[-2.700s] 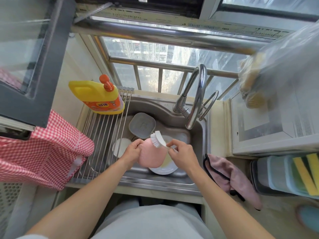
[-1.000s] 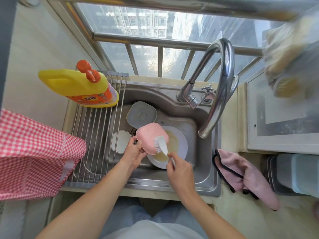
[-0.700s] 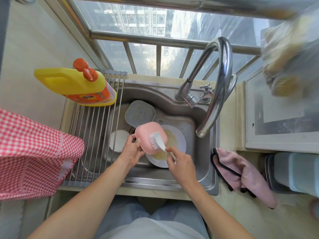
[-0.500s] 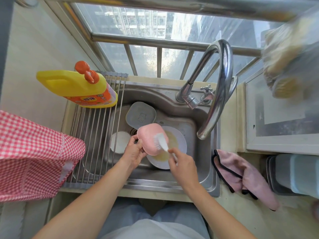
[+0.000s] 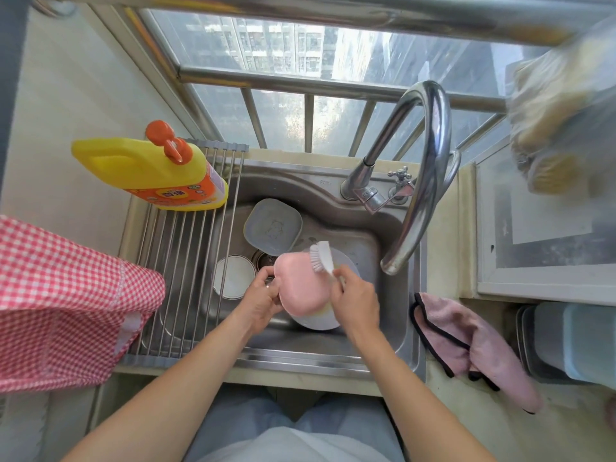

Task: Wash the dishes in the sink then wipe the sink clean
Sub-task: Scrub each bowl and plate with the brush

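Observation:
Over the steel sink (image 5: 393, 315), my left hand (image 5: 260, 301) grips the left edge of a pink square plate (image 5: 300, 285), held tilted. My right hand (image 5: 355, 303) holds the handle of a white dish brush (image 5: 321, 256), whose bristles lie against the plate's upper right edge. Beneath the pink plate a round white plate (image 5: 316, 323) smeared with yellow residue lies on the sink floor. A grey square plate (image 5: 273, 226) leans at the back of the basin. A small white bowl (image 5: 233, 276) sits at the left, under the rack.
A roll-up drying rack (image 5: 186, 261) covers the sink's left part, with a yellow detergent bottle (image 5: 150, 173) on its far end. The curved tap (image 5: 423, 168) arches over the right side. A pink cloth (image 5: 466, 341) lies on the counter at the right. Red checked fabric (image 5: 60, 301) hangs at left.
The brush has slid from the middle of the pink plate up to its upper right edge. My left hand has kept its grip on the plate.

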### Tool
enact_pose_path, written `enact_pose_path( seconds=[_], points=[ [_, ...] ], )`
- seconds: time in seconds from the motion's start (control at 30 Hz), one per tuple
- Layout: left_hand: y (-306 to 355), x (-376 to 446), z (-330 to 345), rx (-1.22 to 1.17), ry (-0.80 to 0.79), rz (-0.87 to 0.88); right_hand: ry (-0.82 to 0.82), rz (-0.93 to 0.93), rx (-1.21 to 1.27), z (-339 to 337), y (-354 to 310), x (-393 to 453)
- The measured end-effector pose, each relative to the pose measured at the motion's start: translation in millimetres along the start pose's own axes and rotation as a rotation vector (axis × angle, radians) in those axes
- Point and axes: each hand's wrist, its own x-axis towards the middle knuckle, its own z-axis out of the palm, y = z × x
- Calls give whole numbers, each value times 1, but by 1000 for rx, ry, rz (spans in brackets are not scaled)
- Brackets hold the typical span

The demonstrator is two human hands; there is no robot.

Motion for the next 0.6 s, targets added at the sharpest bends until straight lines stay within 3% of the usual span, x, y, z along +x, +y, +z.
enact_pose_path(
  seconds=[0.17, 0.33, 0.53, 0.6],
  points=[
    [4, 0, -12, 89, -20, 30, -200, -194, -8, -8, -25, 5],
    [14, 2, -20, 260, 7, 114, -224, 194, 42, -18, 10, 45],
    [53, 12, -2, 884, 248, 684, -269, 230, -27, 4, 38, 35],
    [60, 23, 7, 1042, 296, 780, -305, 244, -31, 14, 45, 22]
  ],
)
